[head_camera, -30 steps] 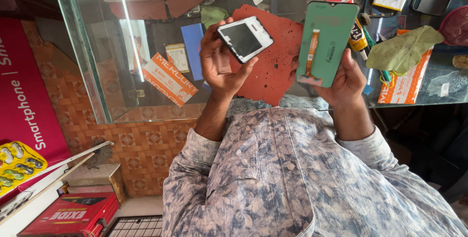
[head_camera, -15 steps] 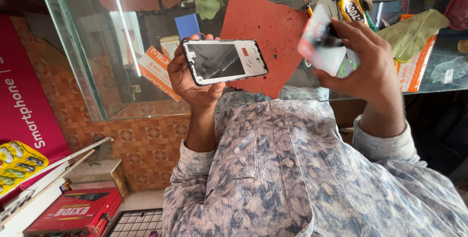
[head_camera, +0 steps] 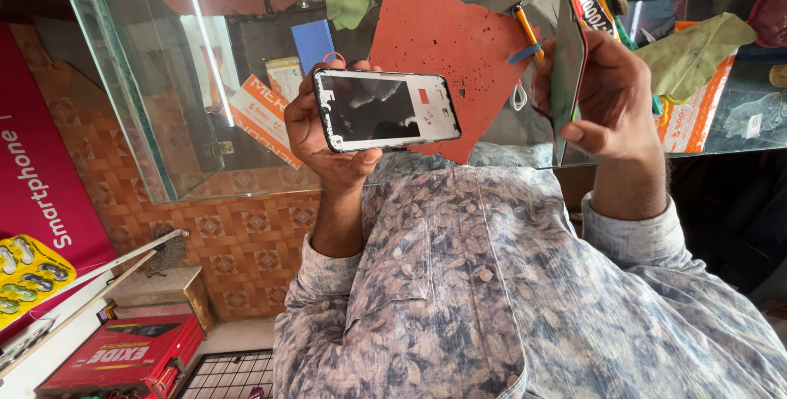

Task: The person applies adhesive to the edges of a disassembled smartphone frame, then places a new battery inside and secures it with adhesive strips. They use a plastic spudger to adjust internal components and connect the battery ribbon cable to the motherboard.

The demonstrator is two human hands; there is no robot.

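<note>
Fingers of my left hand (head_camera: 328,132) are wrapped around a phone screen panel (head_camera: 385,109), held flat with its glass facing me over the red mat (head_camera: 443,38). My right hand (head_camera: 602,100) pinches a green back cover (head_camera: 567,71) edge-on, above the glass counter (head_camera: 246,54).

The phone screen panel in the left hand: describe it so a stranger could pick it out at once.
Start at the glass counter, then the red mat lying on it. Just in front of the mat's near edge, the left hand holds up the phone screen panel, flat and facing the camera. Unlike the green panel in the right hand, it is white-rimmed with dark glass.
</note>
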